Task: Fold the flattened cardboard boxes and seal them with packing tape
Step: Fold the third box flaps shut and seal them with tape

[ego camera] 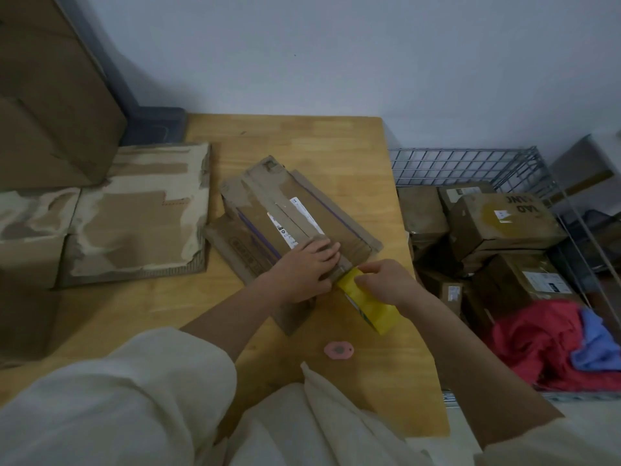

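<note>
Wooden worktop (302, 136) carries a folded cardboard box (295, 216) near its right edge. Left hand (304, 269) presses flat on the closed flaps; right hand (383, 280) grips a yellow tape roll (369, 302) at the box's near end, fingers partly hiding it. Label text unreadable.

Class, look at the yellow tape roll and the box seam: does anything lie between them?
Nothing visible does. The right hand holds the yellow tape roll against the box at its near end, while the left hand presses the flaps beside the seam, not across it.
</note>
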